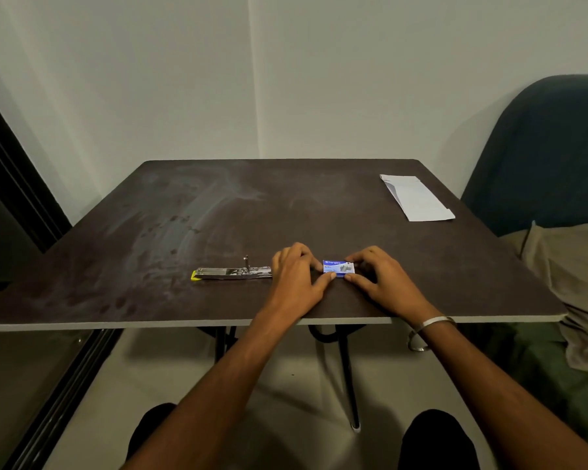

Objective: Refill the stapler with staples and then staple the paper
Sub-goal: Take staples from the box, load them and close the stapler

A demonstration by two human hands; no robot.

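A small blue staple box (338,268) lies on the dark table (218,215) near its front edge. My left hand (296,276) grips the box's left end with thumb and fingers. My right hand (377,279) pinches its right end. Left of my left hand a metal stapler (231,272) with a yellow tip lies opened out flat; its right end is hidden behind my left hand. A folded white paper (416,197) rests at the far right of the table, away from both hands.
A dark blue chair back (550,147) and a beige cushion (571,266) stand right of the table. A dark door frame (11,184) runs along the left. My knees and the table's metal legs (348,378) show below the front edge.
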